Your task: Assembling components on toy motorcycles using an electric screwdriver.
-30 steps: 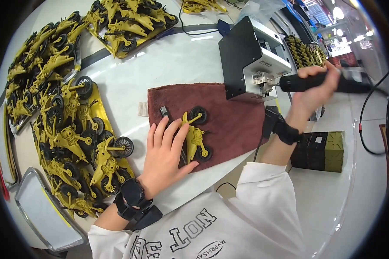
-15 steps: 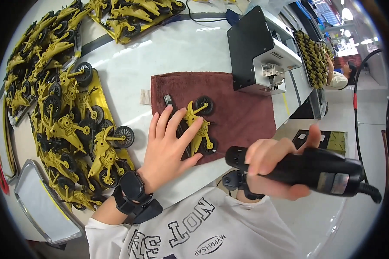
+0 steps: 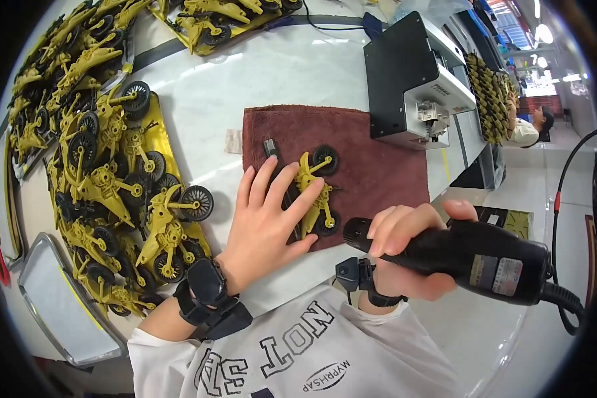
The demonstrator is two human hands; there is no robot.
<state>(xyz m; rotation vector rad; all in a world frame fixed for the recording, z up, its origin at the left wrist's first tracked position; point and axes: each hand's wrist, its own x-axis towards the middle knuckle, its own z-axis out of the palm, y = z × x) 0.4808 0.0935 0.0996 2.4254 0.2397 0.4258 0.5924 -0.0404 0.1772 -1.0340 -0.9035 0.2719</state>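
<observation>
A yellow toy motorcycle point(image 3: 316, 189) with black wheels lies on a dark red towel point(image 3: 378, 166) on the white table. My left hand point(image 3: 268, 215) rests flat on it, fingers spread, pressing it against the towel. My right hand point(image 3: 411, 249) grips a black electric screwdriver point(image 3: 471, 255) just off the towel's near edge, its front end pointing left toward the motorcycle. Its cable point(image 3: 564, 199) arcs up at the right. A small dark part point(image 3: 270, 147) lies on the towel beyond my fingers.
A heap of yellow toy motorcycles point(image 3: 113, 179) fills the table's left side, and more point(image 3: 205, 20) lie at the back. A black and grey machine point(image 3: 411, 79) stands behind the towel. A metal tray point(image 3: 60, 305) sits at the near left. Another person point(image 3: 527, 126) works far right.
My right hand has brought the screwdriver from beside the machine down to the near edge of the towel. My left hand has stayed on the motorcycle.
</observation>
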